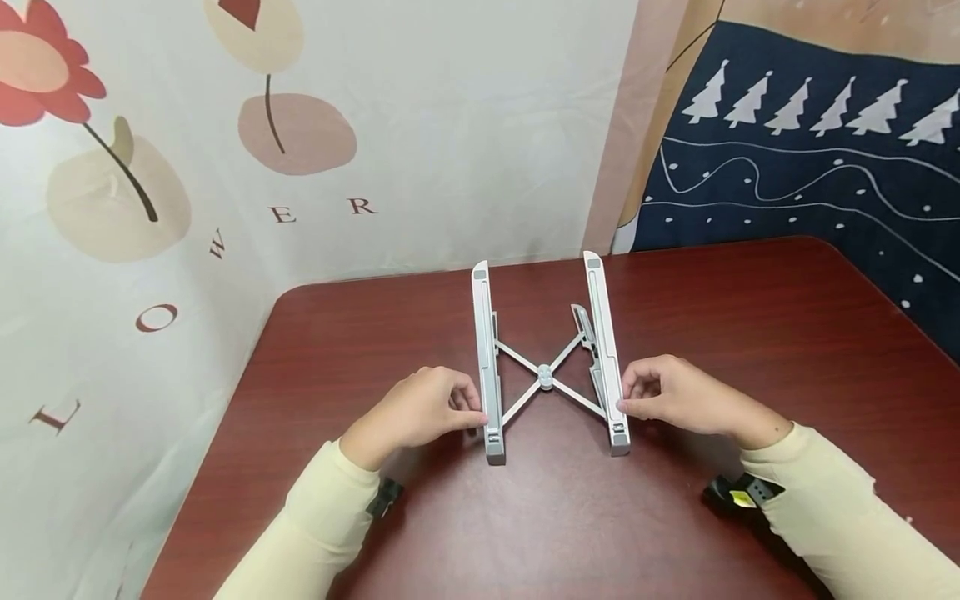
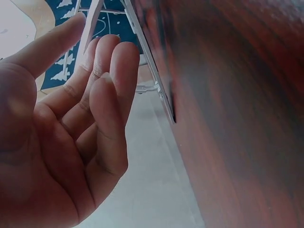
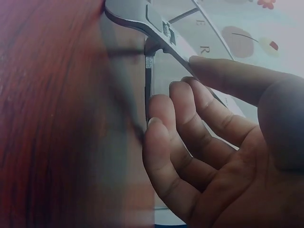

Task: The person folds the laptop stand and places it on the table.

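A silver folding laptop stand [image 1: 545,377] stands opened out on the table, its crossed struts joined at a round hub between two long side rails. My left hand [image 1: 422,408] pinches the left rail [image 1: 487,358] near its front end, thumb and index finger on either side. Opposite, my right hand [image 1: 678,395] pinches the right rail [image 1: 606,342] in the same way. The right wrist view shows the thumb on the rail [image 3: 135,14] with the other fingers curled beneath. In the left wrist view, the fingertips meet the narrow rail [image 2: 91,28] near the top.
The dark red wooden table [image 1: 337,333] has rounded back corners. Behind it hang a white cloth [image 1: 450,125] with flower prints and a navy cloth [image 1: 795,175] with white trees. Dark straps with devices [image 1: 738,492] sit at both wrists.
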Demonstrator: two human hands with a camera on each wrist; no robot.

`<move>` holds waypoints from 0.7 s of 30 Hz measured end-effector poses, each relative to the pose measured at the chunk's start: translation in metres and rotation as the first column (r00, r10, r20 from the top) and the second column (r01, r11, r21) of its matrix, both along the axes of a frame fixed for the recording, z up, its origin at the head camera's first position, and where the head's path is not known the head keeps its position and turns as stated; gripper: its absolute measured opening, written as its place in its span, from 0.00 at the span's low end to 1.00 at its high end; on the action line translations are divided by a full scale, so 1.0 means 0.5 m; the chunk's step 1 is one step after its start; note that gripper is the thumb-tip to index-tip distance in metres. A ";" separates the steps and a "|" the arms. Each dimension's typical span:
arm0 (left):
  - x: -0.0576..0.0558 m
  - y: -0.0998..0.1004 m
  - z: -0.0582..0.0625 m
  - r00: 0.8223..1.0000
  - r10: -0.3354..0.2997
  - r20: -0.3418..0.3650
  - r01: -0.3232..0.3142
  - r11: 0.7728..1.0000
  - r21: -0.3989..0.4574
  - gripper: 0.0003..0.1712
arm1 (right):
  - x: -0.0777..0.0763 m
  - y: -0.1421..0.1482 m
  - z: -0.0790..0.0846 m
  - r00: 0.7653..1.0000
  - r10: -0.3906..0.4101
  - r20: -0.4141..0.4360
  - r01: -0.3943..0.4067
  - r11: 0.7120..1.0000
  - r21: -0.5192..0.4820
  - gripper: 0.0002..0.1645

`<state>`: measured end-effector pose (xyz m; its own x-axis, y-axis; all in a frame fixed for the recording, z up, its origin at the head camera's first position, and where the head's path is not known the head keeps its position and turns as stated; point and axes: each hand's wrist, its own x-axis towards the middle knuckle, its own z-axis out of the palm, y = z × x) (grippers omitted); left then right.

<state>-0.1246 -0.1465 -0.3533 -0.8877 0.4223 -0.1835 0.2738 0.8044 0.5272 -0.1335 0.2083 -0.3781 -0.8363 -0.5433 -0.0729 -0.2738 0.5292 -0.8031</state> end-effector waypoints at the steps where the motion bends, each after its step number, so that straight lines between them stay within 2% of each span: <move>1: 0.000 0.000 0.000 1.000 -0.002 0.000 0.002 1.000 0.002 0.10 | 0.000 -0.001 -0.001 1.000 0.005 -0.001 -0.005 1.000 0.005 0.07; 8: 0.000 0.003 -0.006 1.000 -0.025 0.009 0.025 1.000 0.009 0.11 | 0.001 -0.007 -0.007 0.998 0.052 0.029 -0.052 0.999 0.001 0.07; 15: -0.001 0.005 -0.007 0.999 -0.033 0.021 0.032 0.999 0.035 0.10 | -0.001 -0.008 -0.005 0.998 0.056 0.023 -0.056 0.998 0.004 0.08; 21: -0.003 0.007 -0.011 0.997 -0.049 0.058 0.045 0.997 0.061 0.10 | 0.004 -0.003 -0.008 0.996 0.067 0.061 -0.065 0.998 -0.025 0.09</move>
<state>-0.1260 -0.1429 -0.3586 -0.8550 0.4750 -0.2082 0.2775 0.7581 0.5901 -0.1315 0.2065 -0.3823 -0.7928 -0.5995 -0.1101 -0.2570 0.4926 -0.8315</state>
